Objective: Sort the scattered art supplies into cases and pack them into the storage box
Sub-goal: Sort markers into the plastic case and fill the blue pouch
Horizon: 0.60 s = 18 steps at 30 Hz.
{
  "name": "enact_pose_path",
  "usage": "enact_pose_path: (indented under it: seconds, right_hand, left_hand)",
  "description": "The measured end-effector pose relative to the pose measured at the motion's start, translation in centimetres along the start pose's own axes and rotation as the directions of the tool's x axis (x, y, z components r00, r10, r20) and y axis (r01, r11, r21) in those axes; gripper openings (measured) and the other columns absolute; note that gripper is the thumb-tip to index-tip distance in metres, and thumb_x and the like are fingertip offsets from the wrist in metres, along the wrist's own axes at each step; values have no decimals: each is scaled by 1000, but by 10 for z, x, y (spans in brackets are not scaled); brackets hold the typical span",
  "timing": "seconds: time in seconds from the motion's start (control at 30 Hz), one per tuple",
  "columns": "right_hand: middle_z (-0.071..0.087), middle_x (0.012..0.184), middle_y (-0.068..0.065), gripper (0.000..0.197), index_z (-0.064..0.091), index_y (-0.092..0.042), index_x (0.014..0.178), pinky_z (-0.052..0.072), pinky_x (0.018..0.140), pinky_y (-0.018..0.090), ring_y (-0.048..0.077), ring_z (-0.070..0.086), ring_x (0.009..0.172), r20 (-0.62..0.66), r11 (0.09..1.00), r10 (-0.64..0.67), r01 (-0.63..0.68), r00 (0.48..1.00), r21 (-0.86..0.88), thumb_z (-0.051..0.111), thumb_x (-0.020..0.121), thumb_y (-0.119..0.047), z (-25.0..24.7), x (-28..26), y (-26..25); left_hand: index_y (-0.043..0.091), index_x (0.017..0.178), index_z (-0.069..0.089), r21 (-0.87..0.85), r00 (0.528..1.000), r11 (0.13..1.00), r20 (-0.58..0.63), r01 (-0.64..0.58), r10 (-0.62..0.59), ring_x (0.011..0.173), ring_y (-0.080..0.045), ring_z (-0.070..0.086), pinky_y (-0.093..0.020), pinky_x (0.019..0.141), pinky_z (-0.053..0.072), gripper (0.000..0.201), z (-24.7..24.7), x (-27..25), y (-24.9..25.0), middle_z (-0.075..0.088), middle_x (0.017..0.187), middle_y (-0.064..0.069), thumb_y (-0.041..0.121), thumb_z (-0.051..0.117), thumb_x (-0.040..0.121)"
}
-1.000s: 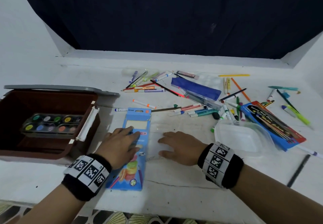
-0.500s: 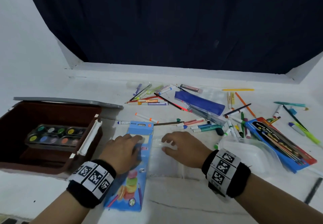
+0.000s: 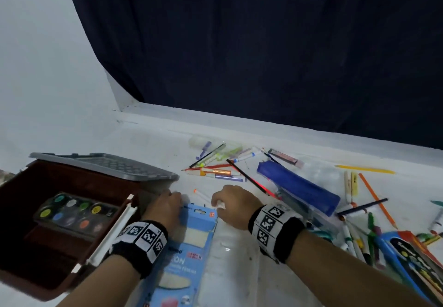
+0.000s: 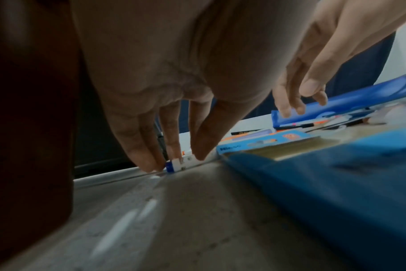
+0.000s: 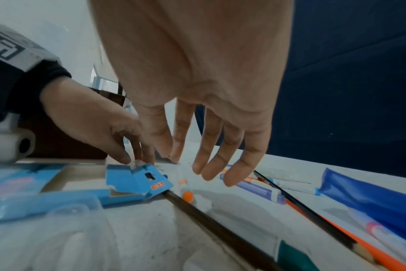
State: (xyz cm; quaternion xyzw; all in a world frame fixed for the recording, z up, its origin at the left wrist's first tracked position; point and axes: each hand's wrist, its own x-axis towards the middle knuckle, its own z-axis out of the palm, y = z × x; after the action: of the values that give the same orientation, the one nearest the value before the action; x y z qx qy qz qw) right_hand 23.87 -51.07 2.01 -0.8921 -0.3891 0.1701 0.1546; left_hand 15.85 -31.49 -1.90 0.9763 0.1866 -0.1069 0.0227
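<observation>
A light-blue crayon box [image 3: 191,254] lies flat in front of me, its end flap [image 5: 137,181] open. My left hand [image 3: 167,203] is at the far left corner of that box. In the left wrist view its fingertips [image 4: 151,163] and thumb pinch a white marker with a blue end [image 4: 174,166] lying on the table. My right hand [image 3: 227,201] hovers at the far right corner, fingers [image 5: 209,165] hanging loose just above an orange-capped marker [image 5: 186,190] and holding nothing. The brown storage box [image 3: 24,280] stands open at the left with a paint palette [image 3: 72,213] inside.
The box's grey lid [image 3: 107,165] leans behind it. A dark-blue pencil pouch [image 3: 297,187], a second blue pencil box [image 3: 412,258] and several loose markers, pens and pencils [image 3: 215,170] are scattered over the far and right parts of the white table.
Both hands slid forward from the middle of the crayon box to its far end. The left fingers closed on the white marker. The head view tilted upward.
</observation>
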Motion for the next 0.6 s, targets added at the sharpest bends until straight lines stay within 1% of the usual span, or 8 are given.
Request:
enact_pose_path:
  seconds: [0.07, 0.13, 0.2, 0.27, 0.4, 0.47, 0.53, 0.6]
  right_hand:
    - [53, 126, 5, 30, 63, -28, 125, 44, 102, 41, 26, 51, 119, 77, 998, -26, 31, 997, -59, 54, 96, -26, 2, 13, 2]
    - [51, 126, 5, 30, 62, -29, 125, 43, 101, 41, 28, 51, 119, 113, 994, -38, 49, 993, -98, 54, 96, -27, 5, 23, 2]
    - [51, 126, 5, 29, 63, -23, 123, 43, 100, 41, 29, 53, 118, 127, 990, -48, 64, 991, -127, 55, 96, -25, 9, 30, 3]
    - [51, 127, 8, 29, 62, -16, 123, 44, 100, 41, 29, 53, 118, 134, 983, -57, 78, 989, -163, 58, 96, -25, 10, 37, 4]
    - [57, 121, 12, 28, 62, -10, 120, 49, 96, 41, 30, 57, 111, 98, 990, -65, 77, 993, -117, 60, 93, -19, 11, 45, 10]
    - [59, 116, 12, 23, 64, -9, 113, 50, 94, 40, 30, 58, 108, 70, 996, -57, 62, 996, -71, 60, 92, -18, 12, 45, 13]
    - [60, 113, 10, 18, 63, -11, 105, 49, 93, 38, 27, 57, 108, 19, 999, -41, 41, 999, -4, 62, 90, -20, 13, 44, 16]
    - [60, 111, 6, 16, 62, -13, 102, 47, 91, 34, 24, 55, 107, -41, 998, -13, 16, 999, 59, 63, 87, -20, 12, 42, 20]
  left_hand:
    - [21, 110, 50, 7, 999, 1000, -36, 5, -5, 109, -28, 61, -36, 86, 51, 23, 4, 10, -5, 57, 116, -4, 14, 55, 88]
    - [20, 103, 52, -68, 998, 998, -65, 10, -15, 103, -30, 62, -34, 81, 48, 19, 4, 14, -6, 61, 109, -7, 12, 56, 86]
    - [18, 103, 56, -125, 996, 992, -80, 24, -34, 103, -32, 60, -35, 83, 47, 18, 4, 16, -4, 61, 109, -10, 11, 57, 86]
    - [17, 107, 57, -129, 996, 991, -84, 30, -41, 106, -32, 59, -35, 86, 46, 17, 2, 17, -2, 61, 112, -11, 14, 55, 91]
    - [13, 111, 55, -167, 996, 985, -80, 36, -50, 104, -34, 60, -37, 85, 46, 16, 0, 13, 0, 59, 115, -13, 15, 53, 96]
    - [11, 112, 54, -219, 993, 975, -101, 43, -66, 102, -34, 61, -40, 88, 49, 16, -3, 10, 2, 56, 117, -15, 14, 52, 96]
    - [10, 112, 54, -282, 986, 959, -148, 29, -73, 100, -33, 61, -39, 87, 49, 15, -8, 4, 5, 54, 117, -14, 10, 51, 96]
    - [9, 111, 55, -339, 973, 940, -224, -21, -59, 97, -30, 60, -36, 84, 48, 16, -15, -4, 10, 55, 113, -12, 8, 53, 95]
